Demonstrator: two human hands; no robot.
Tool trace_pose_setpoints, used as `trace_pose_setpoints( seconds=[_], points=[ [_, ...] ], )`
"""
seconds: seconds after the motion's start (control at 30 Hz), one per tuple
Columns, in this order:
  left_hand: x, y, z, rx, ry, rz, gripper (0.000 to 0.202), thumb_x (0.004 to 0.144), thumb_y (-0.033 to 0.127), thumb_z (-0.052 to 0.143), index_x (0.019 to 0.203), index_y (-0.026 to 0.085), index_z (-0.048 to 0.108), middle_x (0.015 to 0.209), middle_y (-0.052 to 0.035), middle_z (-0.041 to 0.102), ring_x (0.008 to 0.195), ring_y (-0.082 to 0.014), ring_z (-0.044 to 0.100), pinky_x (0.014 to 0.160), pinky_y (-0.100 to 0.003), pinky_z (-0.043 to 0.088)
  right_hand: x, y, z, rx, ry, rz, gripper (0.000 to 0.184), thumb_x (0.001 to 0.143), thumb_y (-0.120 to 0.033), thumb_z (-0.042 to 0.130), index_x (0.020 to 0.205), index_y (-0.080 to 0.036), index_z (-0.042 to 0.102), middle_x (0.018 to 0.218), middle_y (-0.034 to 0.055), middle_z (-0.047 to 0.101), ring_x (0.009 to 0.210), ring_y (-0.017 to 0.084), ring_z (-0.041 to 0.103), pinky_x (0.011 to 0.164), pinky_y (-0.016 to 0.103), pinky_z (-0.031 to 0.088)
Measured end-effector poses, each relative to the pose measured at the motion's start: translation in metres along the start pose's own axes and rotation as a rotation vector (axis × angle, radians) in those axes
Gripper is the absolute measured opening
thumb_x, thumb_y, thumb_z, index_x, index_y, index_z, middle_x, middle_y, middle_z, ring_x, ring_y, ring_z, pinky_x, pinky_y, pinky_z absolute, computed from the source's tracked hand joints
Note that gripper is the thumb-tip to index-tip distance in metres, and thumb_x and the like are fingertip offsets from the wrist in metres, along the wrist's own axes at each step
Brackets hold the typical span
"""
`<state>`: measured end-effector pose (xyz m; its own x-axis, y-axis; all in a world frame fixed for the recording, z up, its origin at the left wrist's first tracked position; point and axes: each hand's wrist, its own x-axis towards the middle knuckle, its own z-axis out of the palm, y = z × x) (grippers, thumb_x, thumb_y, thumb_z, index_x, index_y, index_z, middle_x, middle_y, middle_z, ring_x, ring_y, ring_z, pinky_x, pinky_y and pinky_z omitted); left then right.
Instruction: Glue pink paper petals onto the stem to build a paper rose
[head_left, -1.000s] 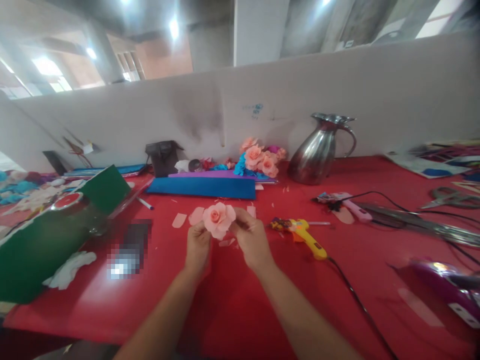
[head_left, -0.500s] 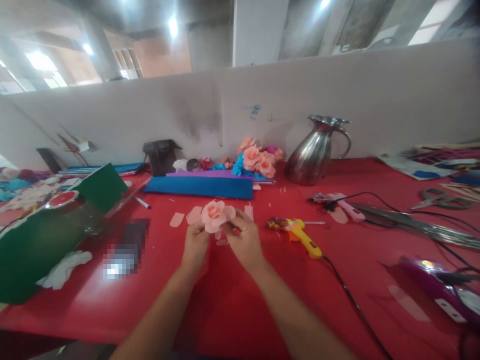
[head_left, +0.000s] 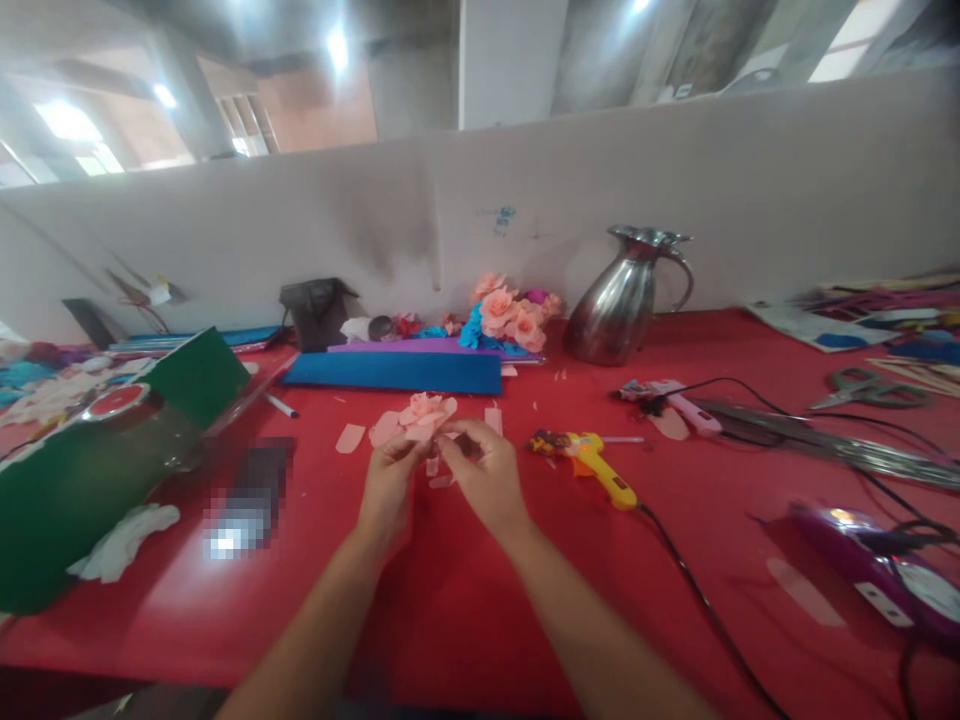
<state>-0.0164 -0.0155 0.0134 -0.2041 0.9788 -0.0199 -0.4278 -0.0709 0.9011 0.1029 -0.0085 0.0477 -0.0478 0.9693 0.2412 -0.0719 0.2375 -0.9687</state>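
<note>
A pink paper rose (head_left: 424,414) is held over the red table (head_left: 465,600), tilted so its face points away from me. My left hand (head_left: 388,484) is closed on its lower left side. My right hand (head_left: 484,476) pinches its base from the right with curled fingers. Loose pink petal cut-outs (head_left: 349,438) lie on the table just behind the hands. A yellow glue gun (head_left: 600,467) lies to the right of my right hand, its black cord running toward me.
A steel jug (head_left: 626,297) stands at the back by the grey partition. Finished pink roses (head_left: 508,312) sit behind blue and purple foam sheets (head_left: 394,371). A green sheet (head_left: 97,470) lies left; scissors (head_left: 866,388), wires and a purple tool (head_left: 874,568) lie right.
The rose has tipped from facing me to facing away and sits slightly lower. Both hands have closed in together at its base.
</note>
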Motion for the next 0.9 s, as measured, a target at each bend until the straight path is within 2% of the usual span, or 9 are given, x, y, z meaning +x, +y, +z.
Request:
trace_pose_setpoints(
  seconds=[0.17,0.3,0.5,0.77,0.9],
  points=[
    [0.0015,-0.0004,-0.0015,-0.002,-0.011,0.006,0.015,0.07,0.027,0.076,0.08,0.016,0.076,0.068,-0.0027,0.067,0.063,-0.0123,0.058,0.062,-0.023,0.043,-0.0013,0.0009,0.0013,0.041,-0.056,0.078,0.017,0.076,-0.034,0.063,0.086,-0.02,0.065,0.063,-0.0017,0.062,0.052,0.014,0.061,0.044,0.025,0.054],
    [0.0007,-0.001,-0.0011,0.033,0.022,0.016,0.016,0.07,0.028,0.076,0.079,0.015,0.077,0.068,-0.0038,0.067,0.065,-0.0135,0.059,0.064,-0.025,0.044,0.0008,0.0013,0.0022,0.041,-0.033,0.145,0.018,0.074,-0.035,0.064,0.083,-0.02,0.063,0.062,-0.0012,0.064,0.05,0.014,0.061,0.04,0.024,0.052],
    [-0.0023,-0.0008,0.0003,0.084,0.019,0.018,0.022,0.072,0.029,0.074,0.089,0.014,0.077,0.068,-0.0045,0.067,0.067,-0.0143,0.06,0.064,-0.025,0.046,0.0039,0.0026,0.0024,0.079,-0.012,0.216,0.016,0.074,-0.035,0.063,0.081,-0.021,0.061,0.06,-0.0013,0.065,0.05,0.018,0.064,0.038,0.027,0.052],
    [-0.0025,0.0014,0.001,0.067,0.016,0.007,0.022,0.069,0.029,0.076,0.086,0.015,0.078,0.073,-0.0058,0.071,0.07,-0.0154,0.062,0.068,-0.024,0.046,0.0012,0.0041,0.0031,-0.072,0.002,0.067,0.011,0.077,-0.033,0.059,0.078,-0.022,0.06,0.061,-0.002,0.063,0.054,0.018,0.063,0.046,0.027,0.051],
    [-0.0033,0.0013,0.0021,0.082,0.016,0.016,0.022,0.068,0.028,0.076,0.084,0.014,0.078,0.072,-0.0056,0.071,0.067,-0.015,0.061,0.067,-0.025,0.046,-0.0001,0.0041,0.0028,-0.216,0.014,-0.08,0.007,0.077,-0.027,0.057,0.074,-0.022,0.06,0.068,-0.0007,0.062,0.059,0.015,0.06,0.052,0.025,0.05]
  ],
)
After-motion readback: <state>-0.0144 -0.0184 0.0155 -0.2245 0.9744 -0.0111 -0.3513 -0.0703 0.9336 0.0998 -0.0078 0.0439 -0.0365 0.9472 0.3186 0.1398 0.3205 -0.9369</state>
